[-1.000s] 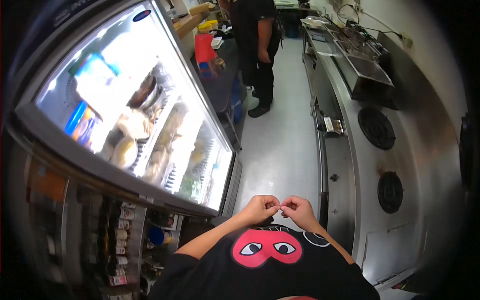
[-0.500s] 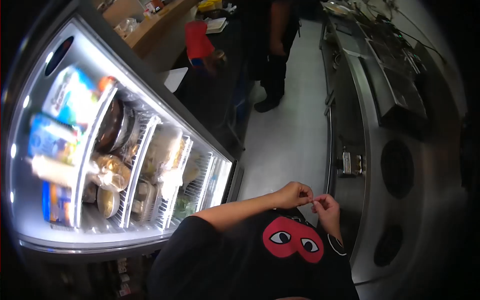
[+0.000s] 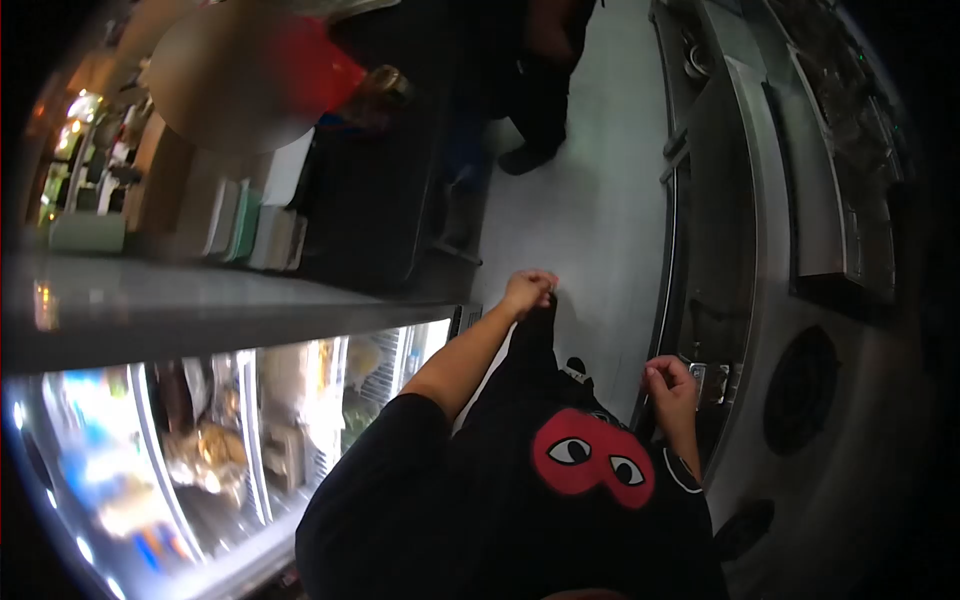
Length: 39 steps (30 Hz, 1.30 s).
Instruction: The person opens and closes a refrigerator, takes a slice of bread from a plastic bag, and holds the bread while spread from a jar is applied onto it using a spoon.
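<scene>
My left hand [image 3: 530,292] is stretched forward over the floor, in front of my dark trousers, with its fingers curled together. If anything is in it, I cannot make it out. Lower and to the right, my right hand [image 3: 672,383] is bent at the wrist, thumb and fingers close together; whatever they may hold is hidden or too small to see. Just beside it is a small metal fitting or container [image 3: 712,383] at the steel counter. The hands are apart from each other.
To the left stands a lit glass-front fridge [image 3: 245,440] with packaged food on wire shelves. A dark worktop [image 3: 375,200] lies above it, with a red thing [image 3: 320,70] on its far side. Another person's legs [image 3: 540,115] stand in the aisle. A steel counter [image 3: 775,200] with round burners runs along the right.
My hands, fingertips together before, have come apart. The left has moved forward; the right has shifted slightly right. My view has turned, bringing more worktop into sight and the fridge lower.
</scene>
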### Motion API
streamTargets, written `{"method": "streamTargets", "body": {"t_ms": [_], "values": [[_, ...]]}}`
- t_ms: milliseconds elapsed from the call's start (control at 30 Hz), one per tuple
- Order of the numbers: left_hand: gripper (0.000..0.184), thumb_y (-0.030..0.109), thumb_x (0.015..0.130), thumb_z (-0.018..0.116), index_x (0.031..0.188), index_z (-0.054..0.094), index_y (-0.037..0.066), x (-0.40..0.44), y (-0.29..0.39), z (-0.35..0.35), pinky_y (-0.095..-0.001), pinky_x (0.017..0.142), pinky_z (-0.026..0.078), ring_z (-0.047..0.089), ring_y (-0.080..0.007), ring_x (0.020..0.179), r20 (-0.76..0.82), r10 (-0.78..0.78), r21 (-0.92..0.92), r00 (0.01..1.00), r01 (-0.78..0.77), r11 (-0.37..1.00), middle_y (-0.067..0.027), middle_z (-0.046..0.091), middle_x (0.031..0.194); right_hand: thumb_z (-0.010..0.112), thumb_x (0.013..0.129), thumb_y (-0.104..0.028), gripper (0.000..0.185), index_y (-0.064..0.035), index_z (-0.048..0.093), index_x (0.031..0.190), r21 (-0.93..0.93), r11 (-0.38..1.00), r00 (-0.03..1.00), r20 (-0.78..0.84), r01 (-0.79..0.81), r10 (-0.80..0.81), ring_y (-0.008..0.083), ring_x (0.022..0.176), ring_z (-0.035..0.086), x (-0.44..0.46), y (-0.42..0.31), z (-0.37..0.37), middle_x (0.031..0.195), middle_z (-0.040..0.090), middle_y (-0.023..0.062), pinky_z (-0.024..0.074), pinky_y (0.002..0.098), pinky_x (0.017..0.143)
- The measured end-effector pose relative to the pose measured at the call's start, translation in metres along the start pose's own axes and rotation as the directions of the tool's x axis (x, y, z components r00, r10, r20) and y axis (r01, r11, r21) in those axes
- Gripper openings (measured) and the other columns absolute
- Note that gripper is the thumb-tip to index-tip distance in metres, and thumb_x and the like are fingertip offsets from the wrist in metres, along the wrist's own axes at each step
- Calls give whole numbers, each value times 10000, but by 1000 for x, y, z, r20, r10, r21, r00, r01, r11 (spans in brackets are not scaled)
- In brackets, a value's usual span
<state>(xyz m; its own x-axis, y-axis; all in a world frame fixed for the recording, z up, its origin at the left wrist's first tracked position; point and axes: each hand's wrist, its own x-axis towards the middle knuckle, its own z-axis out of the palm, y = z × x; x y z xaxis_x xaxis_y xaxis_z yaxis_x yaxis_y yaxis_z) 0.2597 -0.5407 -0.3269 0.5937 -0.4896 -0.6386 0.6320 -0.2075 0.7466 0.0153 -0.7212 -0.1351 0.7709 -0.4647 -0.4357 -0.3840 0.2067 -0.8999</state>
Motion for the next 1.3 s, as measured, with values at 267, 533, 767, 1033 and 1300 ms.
{"method": "streamTargets", "body": {"t_ms": [267,533,767,1033,1300], "values": [[62,121,868,542,863,573,67,164,11,-153,-257,508,493,526,-127,530,-537,-119,-515,835,-212,830,-29,530,648,570,869,-76,50,-26,565,878,-3,975,968,-119,-223,221,65,658,531,90,-30,38,748,568,0,459,214,617],[93,130,825,555,850,603,54,248,24,-247,-308,594,495,578,-193,658,-641,-225,-625,734,-329,707,-82,582,766,549,876,-49,47,-15,550,844,-214,934,958,-80,-285,274,76,604,483,174,-41,64,698,531,-1,402,213,580],[152,136,784,567,855,641,24,223,26,-152,-370,670,511,615,-266,753,-288,143,492,947,18,870,-143,633,876,563,877,-71,72,-23,555,823,-282,947,976,101,-157,192,64,599,479,242,-89,113,675,533,-9,385,202,550],[342,3,777,539,1118,537,28,99,240,-95,-270,576,463,569,-145,626,-297,410,159,863,-378,912,-99,601,858,561,884,-101,89,-31,543,831,-208,977,933,358,49,30,89,596,504,336,-164,135,697,536,8,410,219,557],[536,294,836,569,1322,382,169,-65,471,-170,-425,726,468,573,-359,796,-341,935,940,94,4,342,-173,555,916,531,875,-65,56,-10,545,878,-187,909,709,689,374,-150,77,663,513,432,-247,233,755,534,18,447,215,588]]}}
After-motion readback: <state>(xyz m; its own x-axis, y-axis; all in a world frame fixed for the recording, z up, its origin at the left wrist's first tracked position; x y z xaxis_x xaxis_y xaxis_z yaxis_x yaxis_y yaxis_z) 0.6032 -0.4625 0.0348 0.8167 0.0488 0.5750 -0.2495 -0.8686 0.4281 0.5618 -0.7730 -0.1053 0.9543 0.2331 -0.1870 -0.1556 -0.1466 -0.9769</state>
